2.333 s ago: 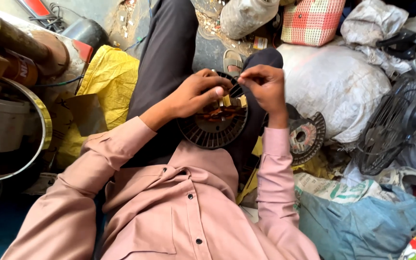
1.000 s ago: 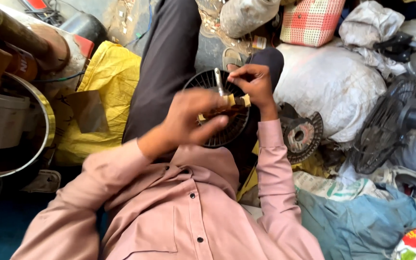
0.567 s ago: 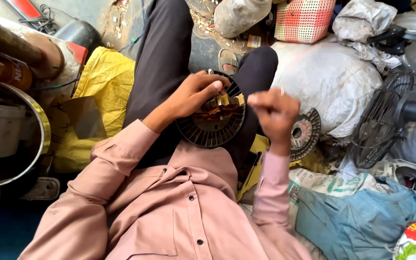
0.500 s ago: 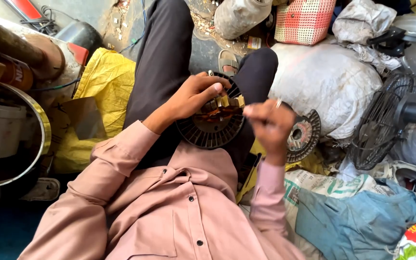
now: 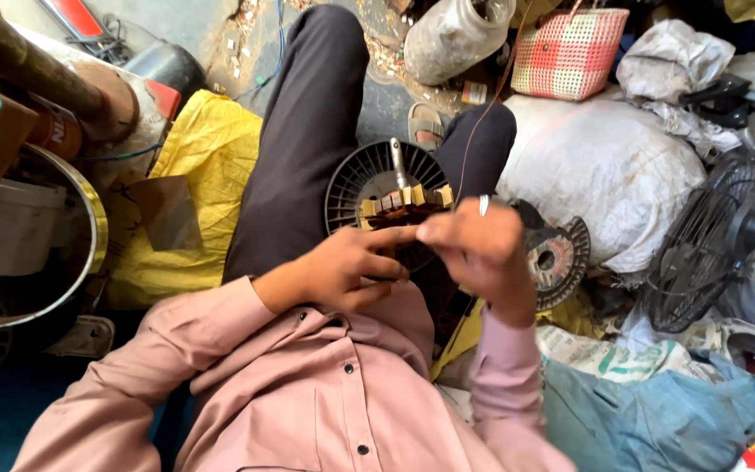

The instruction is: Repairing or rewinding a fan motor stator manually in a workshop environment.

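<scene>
- Black ribbed plastic makes up the round fan motor housing (image 5: 376,194), which lies in the person's lap against the dark trousers, with a steel shaft standing up from its middle.
- Head view, what has changed: half a second ago the right hand (image 5: 481,253) was drawn back as a fist to the right of the housing; now it has come in towards the left hand, pinched shut on a thin wire (image 5: 474,131) that runs up and away as a taut, hair-fine line. That suggests another pull of the wire is under way and the winding work is in its middle, not at its end.
- The left hand (image 5: 342,267) has slid down from the top of the housing and now presses on its near edge, fingers half curled, steadying it; the index finger reaches out to meet the right hand's fingertips.
- Tan, blocky winding slots (image 5: 405,203) sit in a row across the hub, dull and papery beside the glossy fins.
- A second, smaller finned disc (image 5: 557,258) lies just beside the right wrist, grey and dusty.
- Around the lap: a crumpled yellow sack (image 5: 194,175), a bulging white sack (image 5: 605,166), a wire fan guard (image 5: 701,245) and a pink checked woven basket (image 5: 570,52).
- Soft pink cotton sleeves cover both arms.
</scene>
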